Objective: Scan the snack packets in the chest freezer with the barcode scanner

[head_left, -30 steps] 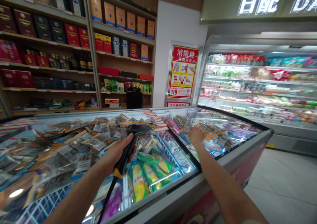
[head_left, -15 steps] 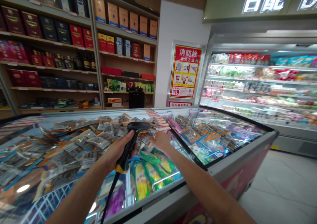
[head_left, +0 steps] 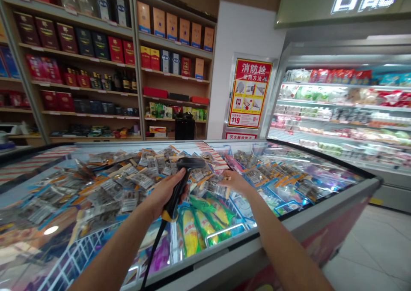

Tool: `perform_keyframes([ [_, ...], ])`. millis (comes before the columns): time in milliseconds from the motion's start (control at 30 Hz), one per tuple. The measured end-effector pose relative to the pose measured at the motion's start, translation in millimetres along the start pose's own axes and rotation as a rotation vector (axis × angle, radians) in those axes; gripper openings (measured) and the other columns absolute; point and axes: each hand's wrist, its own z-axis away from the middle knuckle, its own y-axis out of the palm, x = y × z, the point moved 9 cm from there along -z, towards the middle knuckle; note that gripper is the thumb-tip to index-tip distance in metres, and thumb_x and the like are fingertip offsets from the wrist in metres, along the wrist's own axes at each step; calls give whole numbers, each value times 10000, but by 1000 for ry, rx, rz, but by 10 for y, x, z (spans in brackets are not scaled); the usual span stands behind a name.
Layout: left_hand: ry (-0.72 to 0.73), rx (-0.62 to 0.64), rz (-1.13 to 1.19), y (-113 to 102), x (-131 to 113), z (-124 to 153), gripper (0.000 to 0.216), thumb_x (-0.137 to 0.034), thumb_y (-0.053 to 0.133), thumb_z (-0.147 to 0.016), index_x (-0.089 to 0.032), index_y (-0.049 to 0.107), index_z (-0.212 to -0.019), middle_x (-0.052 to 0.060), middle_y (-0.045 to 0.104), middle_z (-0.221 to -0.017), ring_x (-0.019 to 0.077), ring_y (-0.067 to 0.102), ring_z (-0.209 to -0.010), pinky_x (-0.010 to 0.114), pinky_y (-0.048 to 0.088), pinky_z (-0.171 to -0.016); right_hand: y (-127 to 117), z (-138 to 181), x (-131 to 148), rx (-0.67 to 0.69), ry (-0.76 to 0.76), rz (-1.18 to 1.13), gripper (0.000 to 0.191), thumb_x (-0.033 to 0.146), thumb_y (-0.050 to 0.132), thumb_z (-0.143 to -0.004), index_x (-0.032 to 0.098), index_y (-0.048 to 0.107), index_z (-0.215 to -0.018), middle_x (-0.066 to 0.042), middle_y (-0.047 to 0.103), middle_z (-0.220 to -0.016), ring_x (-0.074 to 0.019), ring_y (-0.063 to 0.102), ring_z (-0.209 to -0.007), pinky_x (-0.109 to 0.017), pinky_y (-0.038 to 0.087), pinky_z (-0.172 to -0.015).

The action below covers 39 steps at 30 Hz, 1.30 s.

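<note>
My left hand [head_left: 170, 192] is wrapped round the grip of a black and yellow barcode scanner [head_left: 178, 188]. Its head points to the right, and a black cable [head_left: 157, 244] runs down from its base. Over the chest freezer, my right hand [head_left: 239, 183] is closed with curled fingers beside small clear packets [head_left: 210, 186] with orange edges. Whether a packet is between those fingers is too small to tell. Below both hands lie bagged corn cobs [head_left: 195, 231] in green and yellow wrapping.
The freezer's front rim [head_left: 224, 250] runs in front of me. More packets [head_left: 112, 192] cover its left part, by a white wire basket [head_left: 70, 256]. Behind stand shelves of boxes [head_left: 176, 42], a red fire-hydrant notice [head_left: 250, 94] and a lit chiller [head_left: 346, 111]. Tiled floor [head_left: 362, 239] lies right.
My right hand has moved rightward, away from the scanner. The left hand still holds the scanner over the freezer. The view has turned slightly left.
</note>
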Motion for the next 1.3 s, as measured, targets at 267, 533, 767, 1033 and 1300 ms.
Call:
perform_keyframes([
  [267,-34,30,-36,29,73,-21,415,-535,524,-679,-129,519,-594,2,536,-504,61,454,-361,176,366,-354,-338,20,-195,-232,141,-535,386,306,678,-528,151,615,-876,6,578,-580,-128,518,-528,-261,394,-532],
  [533,-49,76,26,106,97,1,378,-514,547,-673,-139,518,-639,11,558,-538,66,462,-379,176,365,-357,-261,-11,-303,-362,186,-722,444,207,612,-568,188,552,-1008,7,622,-692,-144,569,-605,-288,455,-602],
  [767,-61,146,103,179,66,48,334,-471,533,-708,-137,532,-693,-1,537,-535,62,449,-380,173,350,-351,-316,-30,-369,-394,176,-653,492,223,558,-621,144,504,-1104,-60,636,-851,-193,588,-731,-288,453,-599],
  [1033,-67,119,101,150,74,39,337,-461,483,-749,-135,524,-674,9,548,-545,60,455,-376,170,362,-355,-717,25,-447,-631,146,-161,395,302,549,-629,137,599,-985,-63,649,-768,-218,592,-710,-321,451,-613],
  [1300,-85,53,69,102,86,32,326,-449,489,-748,-141,514,-645,10,549,-530,66,460,-371,171,369,-341,-1330,181,-643,-708,266,455,256,244,558,-619,172,646,-848,-110,633,-791,-288,576,-825,-414,408,-717],
])
